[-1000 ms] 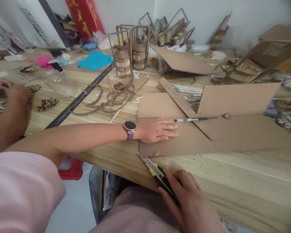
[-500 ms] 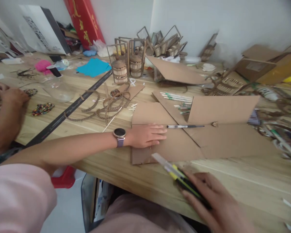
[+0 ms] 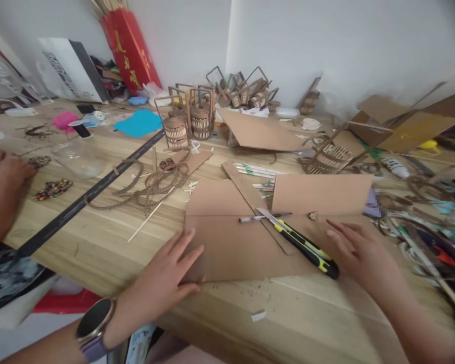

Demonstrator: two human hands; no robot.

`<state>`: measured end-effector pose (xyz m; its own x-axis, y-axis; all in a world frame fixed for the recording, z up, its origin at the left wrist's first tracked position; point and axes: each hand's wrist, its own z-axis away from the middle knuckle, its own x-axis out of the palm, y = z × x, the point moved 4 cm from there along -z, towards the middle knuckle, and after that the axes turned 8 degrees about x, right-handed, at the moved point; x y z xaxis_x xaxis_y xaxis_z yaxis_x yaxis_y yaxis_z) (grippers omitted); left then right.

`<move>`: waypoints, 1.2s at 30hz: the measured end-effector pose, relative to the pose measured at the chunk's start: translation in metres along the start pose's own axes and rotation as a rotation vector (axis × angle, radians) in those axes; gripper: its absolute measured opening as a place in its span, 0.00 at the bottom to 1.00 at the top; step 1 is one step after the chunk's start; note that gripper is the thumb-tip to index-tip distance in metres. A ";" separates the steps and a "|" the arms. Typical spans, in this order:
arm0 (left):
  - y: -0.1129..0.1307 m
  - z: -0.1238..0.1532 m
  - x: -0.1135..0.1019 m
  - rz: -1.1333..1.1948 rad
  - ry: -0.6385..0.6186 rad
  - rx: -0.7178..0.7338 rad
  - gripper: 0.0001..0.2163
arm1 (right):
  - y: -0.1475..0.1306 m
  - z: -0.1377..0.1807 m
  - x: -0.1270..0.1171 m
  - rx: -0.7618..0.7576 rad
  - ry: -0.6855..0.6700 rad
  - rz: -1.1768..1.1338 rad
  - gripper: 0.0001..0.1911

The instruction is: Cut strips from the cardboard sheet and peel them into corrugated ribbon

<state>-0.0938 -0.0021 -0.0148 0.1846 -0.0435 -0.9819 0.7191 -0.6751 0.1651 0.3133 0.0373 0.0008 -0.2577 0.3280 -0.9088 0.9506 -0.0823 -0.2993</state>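
A folded cardboard sheet (image 3: 227, 247) lies on the wooden table before me. My left hand (image 3: 170, 268), with a watch at its wrist, rests at the sheet's left edge, fingers spread and holding nothing. On the cardboard lies a yellow and black utility knife (image 3: 307, 247) with its blade out, pointing up and left. Just right of the knife's handle is my right hand (image 3: 354, 247), empty and with its fingers apart. A pen (image 3: 258, 218) lies by the blade, partly under it. The raised cardboard flap (image 3: 322, 193) stands behind the knife.
Bamboo strips (image 3: 140, 194) lie coiled at left, near a black strap (image 3: 94, 187). Small woven baskets (image 3: 176, 132) stand behind. Another person's hand (image 3: 11, 169) is at far left, by a beaded string (image 3: 53, 189). Scraps (image 3: 420, 237) crowd the right side.
My right hand has let go of the utility knife, which now lies on the cardboard. My left hand has drawn back from the sheet's middle to its left edge. The view has shifted.
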 end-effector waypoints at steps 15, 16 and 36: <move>-0.051 -0.022 -0.030 1.020 0.366 -0.794 0.30 | -0.025 0.076 -0.022 -0.311 0.008 -0.056 0.13; -0.050 -0.024 -0.028 1.120 0.393 -0.858 0.32 | -0.031 0.081 -0.021 -0.353 0.023 -0.042 0.12; -0.054 -0.069 -0.043 1.464 0.263 -0.831 0.17 | -0.109 0.091 0.012 -0.711 -0.036 0.220 0.16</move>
<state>-0.0940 0.0871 0.0252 0.9968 -0.0608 0.0511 -0.0260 0.3577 0.9335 0.1906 -0.0350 -0.0037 -0.0428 0.3422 -0.9386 0.8604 0.4902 0.1395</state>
